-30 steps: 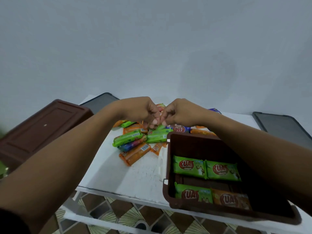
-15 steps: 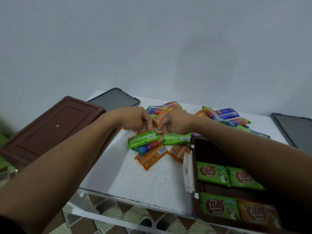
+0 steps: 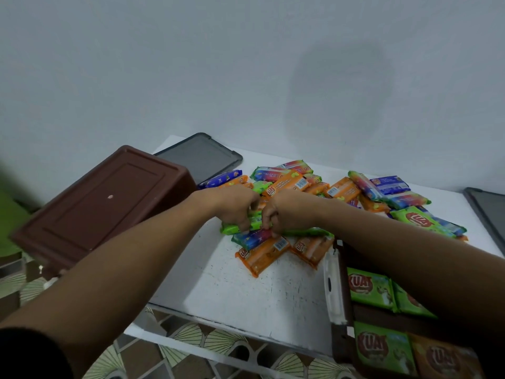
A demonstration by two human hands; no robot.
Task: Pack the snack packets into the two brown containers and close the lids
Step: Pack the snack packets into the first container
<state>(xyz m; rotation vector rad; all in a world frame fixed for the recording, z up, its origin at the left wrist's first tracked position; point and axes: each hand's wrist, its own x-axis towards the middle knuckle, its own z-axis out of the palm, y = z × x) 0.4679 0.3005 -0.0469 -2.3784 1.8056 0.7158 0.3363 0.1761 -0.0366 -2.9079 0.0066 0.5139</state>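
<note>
A heap of snack packets [image 3: 338, 191] in green, orange and blue lies on the white table [image 3: 246, 291]. My left hand [image 3: 235, 206] and my right hand [image 3: 287, 212] meet at the heap's near side, fingers curled down onto a green packet [image 3: 232, 228] and a blue packet [image 3: 251, 239]. Whether either hand grips a packet is unclear. One brown container [image 3: 343, 337] stands open at the lower right with several green and orange packets inside, under my right forearm. The other brown container [image 3: 101, 203] lies upside down at the left.
Two dark grey lids lie flat: one lid [image 3: 199, 157] at the table's back left, another lid [image 3: 489, 214] at the right edge. A white wall rises right behind the table. Patterned floor tiles [image 3: 191, 348] show below the near edge.
The view has swung left, so the open container now sits at the lower right. Both hands have dropped from a raised meeting point down onto the packets at the heap's near side.
</note>
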